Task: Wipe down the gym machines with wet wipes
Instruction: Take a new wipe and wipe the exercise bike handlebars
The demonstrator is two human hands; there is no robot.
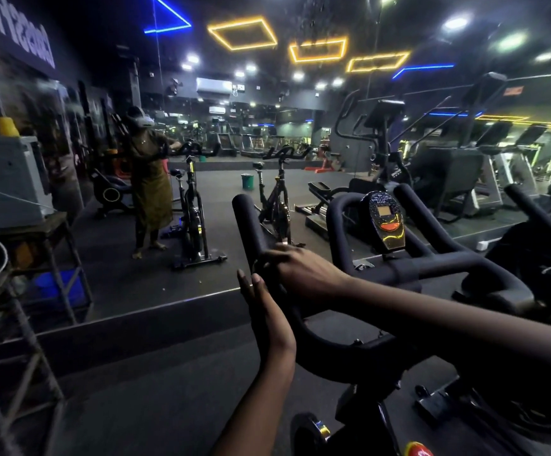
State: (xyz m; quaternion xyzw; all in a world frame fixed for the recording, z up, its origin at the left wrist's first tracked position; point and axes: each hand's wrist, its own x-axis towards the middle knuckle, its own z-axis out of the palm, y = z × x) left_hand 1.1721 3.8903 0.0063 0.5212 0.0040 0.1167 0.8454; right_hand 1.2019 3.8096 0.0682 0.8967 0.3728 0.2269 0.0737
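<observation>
- Head view: I stand at a spin bike (376, 352) facing a wall mirror (215, 199); the bike's console (386, 222) is my landmark.
- Handlebar (247, 218): black padded horn, left of the console, rising upright.
- Right hand (300, 269): reaches across below-left of the console, fingers curled over the bend at the base of that horn, gripping it.
- Left hand (265, 311): further below-left of the console, just under the right hand, fingers straight and together, flat against the outer side of the same bar. Relaxed, grasping nothing I can see.
- Wet wipe: not visible. It may be under my right palm; too dark to tell.
- Progress, my judgement: working the left horn only. The centre bar under the console, the right horn, the console face, and the frame and seat behind me look like they remain.
- No wet sheen or streaks readable on the padding, so what is already wiped cannot be told.
- Neighbouring bike (537, 209), right of the console, plus the treadmills and stepper reflected above it, are untouched by me now; most of the task looks left.
</observation>
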